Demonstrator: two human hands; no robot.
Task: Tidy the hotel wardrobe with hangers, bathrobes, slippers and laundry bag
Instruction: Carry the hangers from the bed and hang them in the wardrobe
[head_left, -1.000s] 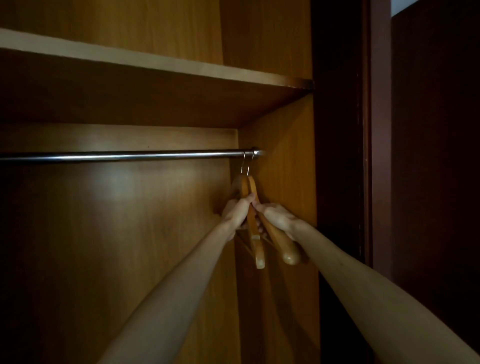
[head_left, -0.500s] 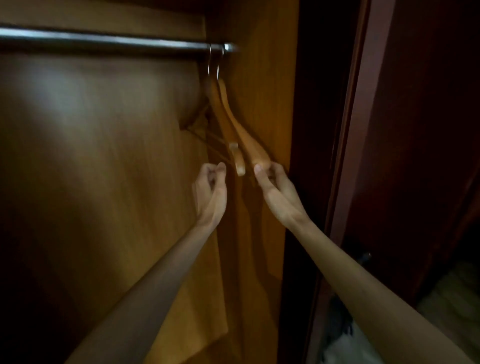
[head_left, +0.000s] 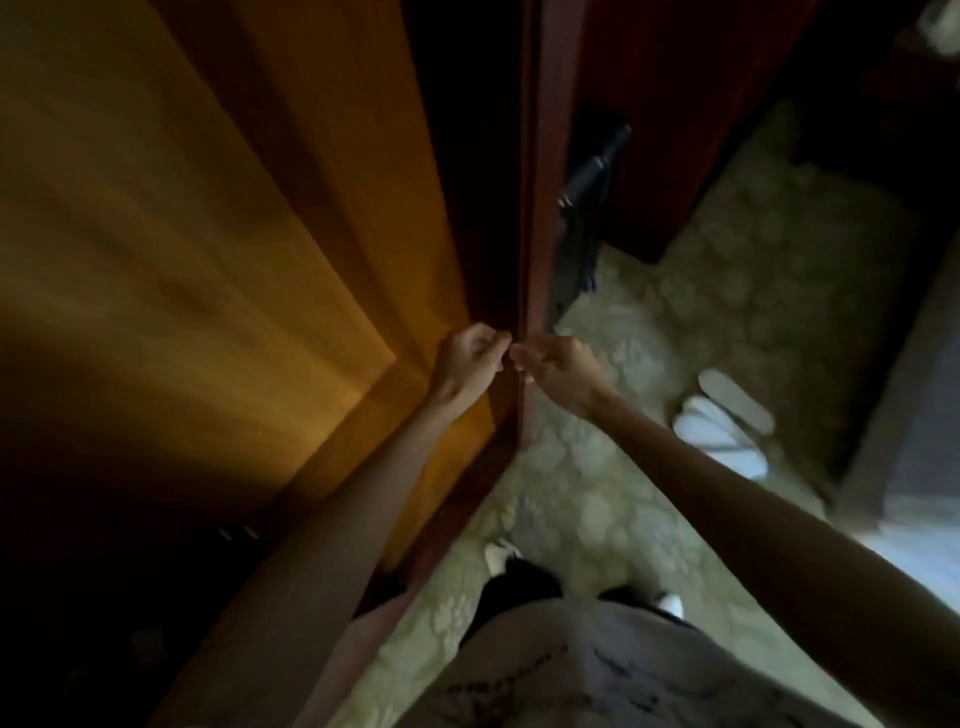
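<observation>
My left hand (head_left: 467, 358) hangs in front of the wardrobe's inner side wall (head_left: 322, 218), fingers loosely curled and holding nothing. My right hand (head_left: 558, 366) is just beside it, in front of the dark door frame (head_left: 535, 208), fingers relaxed and empty. The two hands nearly touch at the fingertips. A pair of white slippers (head_left: 722, 431) lies on the patterned carpet (head_left: 701, 291) to my right. The rail and hangers are out of view.
The view is blurred and tilted down. A dark object (head_left: 587, 176) leans against the wall behind the door frame. The wardrobe's floor (head_left: 130, 571) lies in deep shadow at lower left. My feet (head_left: 501, 553) stand on the carpet close to the wardrobe's front edge.
Both hands let go of the wooden hangers and came down. My view swung from the rail down to the wardrobe's edge, the carpet and the slippers.
</observation>
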